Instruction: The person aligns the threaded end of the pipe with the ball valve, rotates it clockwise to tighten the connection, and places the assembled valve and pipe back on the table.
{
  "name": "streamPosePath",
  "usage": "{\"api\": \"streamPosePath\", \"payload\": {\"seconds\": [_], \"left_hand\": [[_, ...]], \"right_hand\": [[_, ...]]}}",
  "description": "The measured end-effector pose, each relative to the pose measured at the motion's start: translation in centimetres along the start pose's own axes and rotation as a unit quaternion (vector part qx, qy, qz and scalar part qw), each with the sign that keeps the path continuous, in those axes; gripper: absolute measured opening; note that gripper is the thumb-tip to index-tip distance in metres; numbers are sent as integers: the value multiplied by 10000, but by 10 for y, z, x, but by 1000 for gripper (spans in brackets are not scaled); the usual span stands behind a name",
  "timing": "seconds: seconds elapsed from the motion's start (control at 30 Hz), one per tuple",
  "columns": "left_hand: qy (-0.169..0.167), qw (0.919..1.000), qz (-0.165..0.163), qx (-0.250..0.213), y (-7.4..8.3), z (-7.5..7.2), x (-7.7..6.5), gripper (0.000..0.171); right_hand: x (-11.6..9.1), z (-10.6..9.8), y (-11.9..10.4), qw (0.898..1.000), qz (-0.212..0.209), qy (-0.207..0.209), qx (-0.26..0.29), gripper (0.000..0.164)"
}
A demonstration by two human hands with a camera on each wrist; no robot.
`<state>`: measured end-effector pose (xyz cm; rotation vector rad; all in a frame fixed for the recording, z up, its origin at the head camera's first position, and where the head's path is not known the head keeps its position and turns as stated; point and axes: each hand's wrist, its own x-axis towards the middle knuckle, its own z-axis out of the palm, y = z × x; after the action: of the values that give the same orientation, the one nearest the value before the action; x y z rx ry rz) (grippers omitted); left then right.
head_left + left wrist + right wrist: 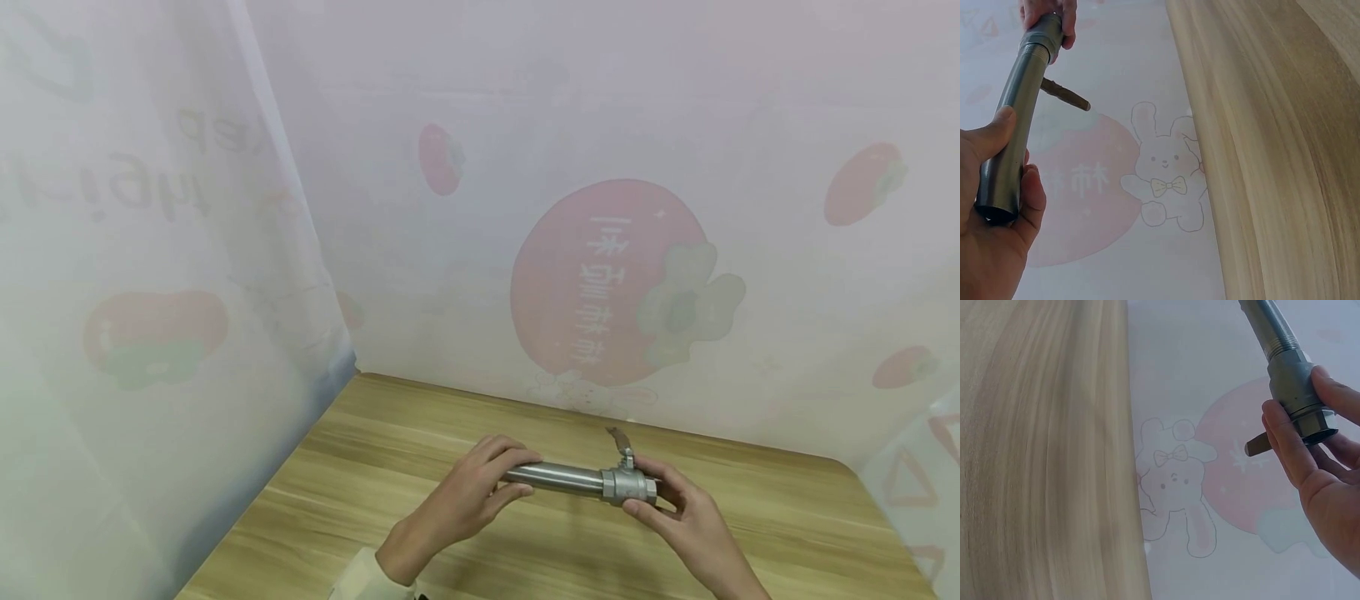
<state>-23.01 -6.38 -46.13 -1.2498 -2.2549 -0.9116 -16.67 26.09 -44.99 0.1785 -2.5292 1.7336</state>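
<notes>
The left hand (474,490) curls round a steel pipe (564,477); the right hand (688,518) pinches the ball valve (622,485) at its right end, both held above a wood-grain bench (360,462). How far the threads (1283,347) engage is hard to judge; keeping both parts aligned should avoid cross-threading.

A pipe (566,478) extends from the left hand (467,493) to a valve (624,485) at the right hand (693,523), above a table (337,475) before a hanging sheet (450,283).
</notes>
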Motion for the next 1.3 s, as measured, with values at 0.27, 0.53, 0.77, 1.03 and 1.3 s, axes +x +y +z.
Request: {"api": "streamPosePath", "payload": {"seconds": [0.27, 0.53, 0.77, 1.03, 1.3], "left_hand": [[-268, 9991, -180, -273, 1, -3, 3, 38], [-585, 9939, -662, -668, 4, -6, 8, 39], [-807, 9813, -1286, -1180, 5, -5, 10, 43], [-955, 9818, -1185, -1138, 5, -8, 10, 35], [-1125, 9824, -1059, -1053, 5, -11, 11, 36]], "right_hand": [[1, -3, 1, 9995, 69, -105, 289, 60], [0, -6, 3, 9991, 74, -109, 402, 60], [0, -9, 5, 9992, 35, -103, 396, 58], [-1, -9, 4, 9992, -84, -98, 370, 56], [-1, -10, 3, 9992, -87, -142, 376, 57]]}}
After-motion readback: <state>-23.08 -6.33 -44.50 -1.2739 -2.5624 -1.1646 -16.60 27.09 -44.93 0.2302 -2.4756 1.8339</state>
